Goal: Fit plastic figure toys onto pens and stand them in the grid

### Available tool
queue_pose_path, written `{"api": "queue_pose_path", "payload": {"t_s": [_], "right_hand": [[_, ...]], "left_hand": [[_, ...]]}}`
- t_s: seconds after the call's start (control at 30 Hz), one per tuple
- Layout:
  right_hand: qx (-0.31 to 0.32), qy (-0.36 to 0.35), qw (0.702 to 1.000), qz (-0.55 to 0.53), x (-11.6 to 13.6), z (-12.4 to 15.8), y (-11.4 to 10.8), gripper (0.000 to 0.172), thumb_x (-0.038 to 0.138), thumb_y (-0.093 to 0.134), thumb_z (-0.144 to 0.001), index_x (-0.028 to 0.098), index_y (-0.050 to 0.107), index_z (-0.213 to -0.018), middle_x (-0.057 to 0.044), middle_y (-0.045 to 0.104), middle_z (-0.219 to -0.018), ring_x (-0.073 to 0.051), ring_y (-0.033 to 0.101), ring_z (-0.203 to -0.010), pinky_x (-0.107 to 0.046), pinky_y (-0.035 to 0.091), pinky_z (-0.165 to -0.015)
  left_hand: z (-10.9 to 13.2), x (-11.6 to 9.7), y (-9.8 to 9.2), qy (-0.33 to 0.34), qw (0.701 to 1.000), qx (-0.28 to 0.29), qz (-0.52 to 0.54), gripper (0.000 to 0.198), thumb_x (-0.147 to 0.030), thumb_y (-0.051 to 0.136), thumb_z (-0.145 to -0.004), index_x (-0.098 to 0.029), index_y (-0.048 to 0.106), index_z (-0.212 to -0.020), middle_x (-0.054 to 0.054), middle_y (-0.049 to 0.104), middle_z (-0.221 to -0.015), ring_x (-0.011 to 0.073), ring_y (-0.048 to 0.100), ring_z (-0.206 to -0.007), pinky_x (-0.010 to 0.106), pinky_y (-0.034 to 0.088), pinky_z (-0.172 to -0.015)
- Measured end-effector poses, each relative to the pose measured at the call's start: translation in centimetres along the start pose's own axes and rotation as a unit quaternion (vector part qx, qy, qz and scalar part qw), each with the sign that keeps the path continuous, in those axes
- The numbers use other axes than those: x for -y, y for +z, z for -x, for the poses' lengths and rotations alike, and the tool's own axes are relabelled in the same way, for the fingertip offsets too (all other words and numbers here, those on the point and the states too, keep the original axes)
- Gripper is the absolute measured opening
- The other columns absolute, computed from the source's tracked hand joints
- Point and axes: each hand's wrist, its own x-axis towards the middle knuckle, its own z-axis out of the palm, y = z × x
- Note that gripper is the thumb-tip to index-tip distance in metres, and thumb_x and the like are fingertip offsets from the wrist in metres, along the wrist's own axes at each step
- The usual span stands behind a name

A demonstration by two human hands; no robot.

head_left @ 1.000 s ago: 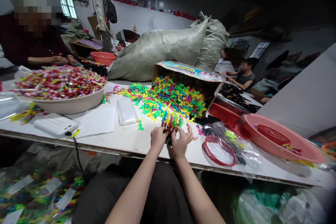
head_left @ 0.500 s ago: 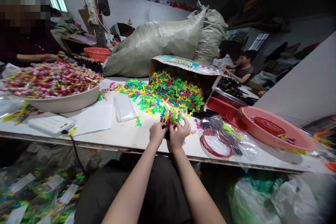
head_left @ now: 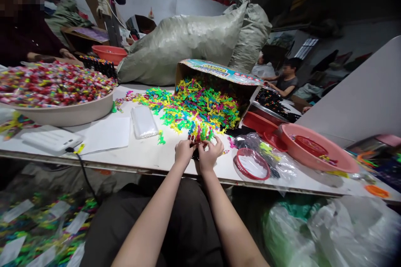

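Note:
A heap of small neon plastic toy figures (head_left: pixel 191 110) spills from a tipped cardboard box (head_left: pixel 219 73) onto the white table (head_left: pixel 150 156). My left hand (head_left: pixel 184 152) and my right hand (head_left: pixel 210 154) sit side by side at the heap's near edge. Both have their fingers curled, pinching small coloured pieces between them. A dark flat object lies under my hands, mostly hidden. A clear packet (head_left: pixel 143 120) lies to the left of the heap.
A large beige basin of wrapped candies (head_left: pixel 53 91) stands at left, with a white power bank (head_left: pixel 50 139) and cable. Red baskets (head_left: pixel 252 164), a pink basin (head_left: pixel 310 150) and plastic bags lie at right. Big grey sacks (head_left: pixel 188 48) sit behind. Other people work at far left and far right.
The view has tilted down and drifted a little. My hands stay at the heap's edge, the right fingers curling in closer to the left hand.

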Motion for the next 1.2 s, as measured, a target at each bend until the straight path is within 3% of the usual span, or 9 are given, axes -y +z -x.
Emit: {"api": "queue_pose_path", "payload": {"t_s": [0.7,1.2], "right_hand": [[0.008,-0.011,1.0,-0.007,-0.2,0.0,0.4,0.006,0.022,0.057,-0.069,0.02,0.062,-0.068,-0.007,0.049,-0.109,-0.025,0.038,-0.108,-0.041,0.028,-0.09],[0.009,-0.004,1.0,-0.023,-0.8,-0.5,0.5,0.009,0.024,0.056,-0.07,0.02,0.063,-0.066,-0.007,0.051,-0.103,-0.025,0.039,-0.103,-0.039,0.03,-0.086]], "left_hand": [[0.6,-0.7,0.2,0.043,0.997,-0.01,-0.068,0.024,-0.035,0.043,-0.081,-0.021,0.058,-0.094,0.008,0.061,-0.087,0.0238,0.049,-0.093,0.034,0.034,-0.078],[0.4,-1.0,0.8,-0.003,0.997,-0.026,-0.069,0.025,-0.041,0.044,-0.081,-0.021,0.06,-0.084,0.004,0.063,-0.084,0.0202,0.051,-0.091,0.03,0.034,-0.073]]}}
